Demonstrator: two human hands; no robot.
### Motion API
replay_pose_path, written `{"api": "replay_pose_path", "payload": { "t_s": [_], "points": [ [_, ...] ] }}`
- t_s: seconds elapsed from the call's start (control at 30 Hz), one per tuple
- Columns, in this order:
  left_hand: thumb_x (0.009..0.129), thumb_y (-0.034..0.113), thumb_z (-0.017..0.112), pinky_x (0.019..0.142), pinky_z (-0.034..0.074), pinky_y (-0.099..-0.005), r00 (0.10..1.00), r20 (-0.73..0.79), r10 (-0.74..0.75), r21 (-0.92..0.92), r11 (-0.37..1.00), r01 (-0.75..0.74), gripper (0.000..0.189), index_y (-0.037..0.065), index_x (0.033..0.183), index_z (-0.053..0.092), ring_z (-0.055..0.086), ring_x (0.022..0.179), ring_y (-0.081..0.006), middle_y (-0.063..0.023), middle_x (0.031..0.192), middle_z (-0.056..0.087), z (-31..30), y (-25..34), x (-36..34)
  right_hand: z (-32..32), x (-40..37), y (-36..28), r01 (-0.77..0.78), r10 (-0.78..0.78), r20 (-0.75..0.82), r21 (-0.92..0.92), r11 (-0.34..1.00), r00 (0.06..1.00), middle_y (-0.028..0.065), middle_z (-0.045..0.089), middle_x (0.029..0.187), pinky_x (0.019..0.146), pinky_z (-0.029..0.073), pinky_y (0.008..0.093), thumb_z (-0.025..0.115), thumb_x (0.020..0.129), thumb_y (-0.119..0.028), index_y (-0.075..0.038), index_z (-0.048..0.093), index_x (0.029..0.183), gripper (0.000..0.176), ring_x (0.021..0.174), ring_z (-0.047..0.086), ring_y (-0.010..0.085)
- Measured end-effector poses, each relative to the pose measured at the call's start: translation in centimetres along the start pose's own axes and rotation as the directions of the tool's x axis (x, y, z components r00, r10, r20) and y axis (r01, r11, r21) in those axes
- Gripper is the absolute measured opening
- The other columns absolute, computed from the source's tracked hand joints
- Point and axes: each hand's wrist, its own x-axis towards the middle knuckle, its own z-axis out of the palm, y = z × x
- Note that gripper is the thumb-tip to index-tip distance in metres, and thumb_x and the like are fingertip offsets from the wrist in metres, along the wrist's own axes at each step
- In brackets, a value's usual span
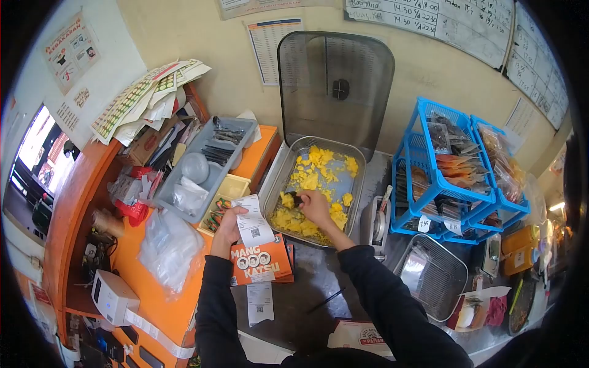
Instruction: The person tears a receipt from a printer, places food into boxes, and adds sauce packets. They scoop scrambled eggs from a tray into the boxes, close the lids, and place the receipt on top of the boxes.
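My left hand point(228, 229) pinches a white printed receipt point(255, 228) with a square code on it. Just below the receipt lies an orange box point(262, 262) marked MANG KATSU. My right hand point(315, 208) reaches into a metal tray point(361, 184), its fingers closed round a small dark utensil point(296, 200) whose exact kind is hard to make out. Around the utensil sit crumbled yellow lumps of food point(311, 178), which look like scrambled egg. Behind the tray a see-through dark lid point(362, 67) stands upright against the wall.
Blue stacked baskets point(423, 156) with packed sachets stand at right, behind a wire-mesh tray point(451, 300). A grey organiser point(230, 165), plastic bags point(169, 248) and a white printer point(113, 297) occupy the orange counter at left. Another receipt point(260, 305) lies near me.
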Motion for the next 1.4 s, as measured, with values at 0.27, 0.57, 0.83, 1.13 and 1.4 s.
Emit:
{"api": "replay_pose_path", "payload": {
  "t_s": [0.27, 0.57, 0.83, 1.13, 1.4],
  "points": [
    [0.078, 0.01, 0.05, 0.089, 0.052, -0.0471, 0.999, -0.041, 0.007, -0.037, 0.999, -0.009, 0.048, -0.006, 0.124, 0.048, 0.063, 0.096, -0.0385, -0.0255, 0.11, 0.061, 0.5, -0.1, -0.3, 1.4, -6.1, -2.5, 0.431, -0.286, 0.371, -0.401, 0.809, 0.883, 0.0255, 0.064, 0.094, 0.079, 0.05, 0.0437, 0.054, 0.077, 0.0, 0.004, 0.065, 0.099, 0.026, 0.09, 0.064, 0.0359],
    [0.077, 0.01, 0.052, 0.087, 0.052, -0.0474, 1.0, -0.029, 0.004, -0.045, 0.999, -0.005, 0.045, -0.004, 0.119, 0.05, 0.063, 0.095, -0.0371, -0.0224, 0.107, 0.062, 1.5, -0.1, -0.8, 3.0, -3.3, -4.0, 0.173, -0.143, 0.194, -0.153, 0.973, 0.971, 0.022, 0.067, 0.085, 0.07, 0.052, 0.0396, 0.053, 0.085, -0.001, 0.004, 0.067, 0.099, 0.02, 0.077, 0.067, 0.0336],
    [0.078, 0.011, 0.052, 0.09, 0.05, -0.0467, 1.0, 0.014, 0.002, -0.027, 1.0, -0.001, 0.045, -0.003, 0.12, 0.05, 0.062, 0.097, -0.0365, -0.0219, 0.108, 0.061, 1.0, 0.1, -0.6, 1.3, -1.9, -0.4, -0.473, 0.388, 0.277, 0.403, 0.783, 0.879, 0.0116, 0.068, 0.088, 0.063, 0.056, 0.0256, 0.048, 0.097, -0.006, 0.004, 0.066, 0.109, 0.023, 0.072, 0.067, 0.0144],
    [0.079, 0.012, 0.052, 0.089, 0.052, -0.0454, 0.999, -0.015, 0.028, 0.034, 0.999, -0.028, 0.048, -0.005, 0.124, 0.049, 0.064, 0.096, -0.0352, -0.0235, 0.11, 0.061, 1.1, 0.1, -0.4, -1.7, -2.2, 2.1, -0.503, 0.455, 0.238, 0.567, 0.652, 0.858, 0.0088, 0.065, 0.093, 0.066, 0.056, 0.0227, 0.049, 0.098, -0.007, 0.003, 0.065, 0.112, 0.024, 0.072, 0.061, 0.0117],
    [0.075, 0.012, 0.053, 0.099, 0.043, -0.0583, 0.956, 0.192, 0.221, -0.082, 0.975, -0.208, 0.072, -0.003, 0.141, 0.029, 0.045, 0.124, -0.047, -0.0279, 0.136, 0.043, 3.1, 5.5, -10.7, -4.6, -2.8, 2.2, -0.498, 0.476, 0.224, 0.637, 0.589, 0.85, 0.0072, 0.064, 0.088, 0.068, 0.055, 0.0238, 0.05, 0.099, -0.013, 0.001, 0.063, 0.116, 0.025, 0.074, 0.061, 0.0118]
  ]
}}
